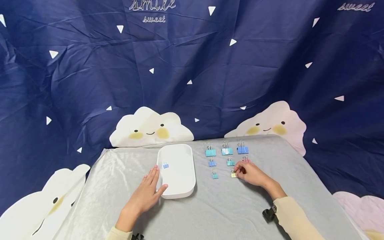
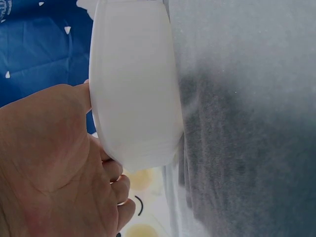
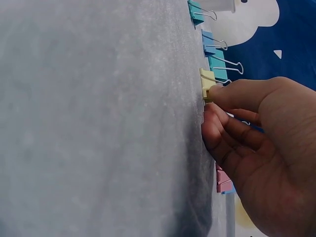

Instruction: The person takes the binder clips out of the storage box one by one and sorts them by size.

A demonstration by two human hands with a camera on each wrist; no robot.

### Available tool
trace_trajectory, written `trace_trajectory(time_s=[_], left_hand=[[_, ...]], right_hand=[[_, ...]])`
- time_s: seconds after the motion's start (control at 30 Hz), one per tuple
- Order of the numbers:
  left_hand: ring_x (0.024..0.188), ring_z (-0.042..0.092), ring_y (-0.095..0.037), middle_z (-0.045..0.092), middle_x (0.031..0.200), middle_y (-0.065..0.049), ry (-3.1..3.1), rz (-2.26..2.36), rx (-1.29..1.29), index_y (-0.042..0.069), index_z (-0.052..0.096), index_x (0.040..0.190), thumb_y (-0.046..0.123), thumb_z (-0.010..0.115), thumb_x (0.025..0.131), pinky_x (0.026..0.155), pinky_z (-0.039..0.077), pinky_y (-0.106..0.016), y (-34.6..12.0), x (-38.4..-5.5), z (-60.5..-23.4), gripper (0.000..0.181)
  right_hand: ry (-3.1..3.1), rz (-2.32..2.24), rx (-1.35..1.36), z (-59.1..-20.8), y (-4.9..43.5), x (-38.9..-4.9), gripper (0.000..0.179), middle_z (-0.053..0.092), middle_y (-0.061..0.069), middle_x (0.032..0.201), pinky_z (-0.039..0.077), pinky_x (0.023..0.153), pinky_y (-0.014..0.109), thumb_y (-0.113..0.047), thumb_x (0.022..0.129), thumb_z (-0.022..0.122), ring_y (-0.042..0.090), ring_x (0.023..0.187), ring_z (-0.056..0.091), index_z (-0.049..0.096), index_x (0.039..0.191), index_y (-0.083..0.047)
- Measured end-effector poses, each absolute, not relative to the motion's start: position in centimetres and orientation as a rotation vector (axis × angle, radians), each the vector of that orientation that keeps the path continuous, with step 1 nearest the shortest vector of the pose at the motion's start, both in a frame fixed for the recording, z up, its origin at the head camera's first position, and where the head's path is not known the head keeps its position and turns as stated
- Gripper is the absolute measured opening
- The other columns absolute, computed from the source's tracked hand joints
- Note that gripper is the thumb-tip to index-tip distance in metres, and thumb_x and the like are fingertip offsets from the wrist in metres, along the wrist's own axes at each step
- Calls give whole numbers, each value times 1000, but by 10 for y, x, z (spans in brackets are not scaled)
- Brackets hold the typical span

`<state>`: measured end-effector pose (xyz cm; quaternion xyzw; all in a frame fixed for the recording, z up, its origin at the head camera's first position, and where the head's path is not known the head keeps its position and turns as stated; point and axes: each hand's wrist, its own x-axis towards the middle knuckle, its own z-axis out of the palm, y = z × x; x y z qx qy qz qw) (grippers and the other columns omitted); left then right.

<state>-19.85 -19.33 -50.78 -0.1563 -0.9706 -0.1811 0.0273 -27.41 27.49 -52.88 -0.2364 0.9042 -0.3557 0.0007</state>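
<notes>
My right hand (image 1: pixel 251 174) is at the yellow binder clip (image 1: pixel 233 174) in the nearest row of clips. In the right wrist view its thumb and forefinger pinch the side of that yellow clip, which sits on the grey cloth. My left hand (image 1: pixel 146 191) rests along the left edge of a white box (image 1: pixel 180 194), fingers extended on the rim and thumb at the near corner. The left wrist view shows the palm beside the box's outer wall (image 2: pixel 136 84). Inside the box lies one small blue binder clip (image 1: pixel 166 165).
Large teal clips (image 1: pixel 210 152) and a large blue clip (image 1: pixel 242 150) form the back row. Before them are a small blue clip (image 1: pixel 212 163), a teal clip (image 1: pixel 230 162) and a partly hidden red clip (image 1: pixel 246 159). A small teal clip (image 1: pixel 215 175) lies left of the yellow one.
</notes>
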Motion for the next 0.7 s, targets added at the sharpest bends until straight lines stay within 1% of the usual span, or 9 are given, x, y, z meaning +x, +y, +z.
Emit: trace_trajectory(time_s=[0.3,0.57,0.7], left_hand=[[164,22,-42,21,176,-24,-3001,-567,-482,-8,25,165,52,50,110,133,23,-60,-193,-200,-507,85],[163,24,-43,24,175,-25,-2978,-567,-492,-9,27,164,53,51,110,132,25,-61,-194,-200,-508,86],[161,27,-46,27,173,-27,-2944,-592,-505,-10,30,163,54,51,109,130,27,-64,-194,-199,-508,86]], right_hand=[[2869,-1093,-722,-530,275,-275,16,69,3,87,54,69,21,10,89,68,6,80,60,69,98,-3],[2868,-1123,-702,-523,275,-275,12,67,3,86,54,67,22,7,92,65,6,79,59,67,98,-2],[2898,-1134,-713,-520,274,-276,9,64,0,83,52,65,22,4,94,68,4,75,56,65,96,-4]])
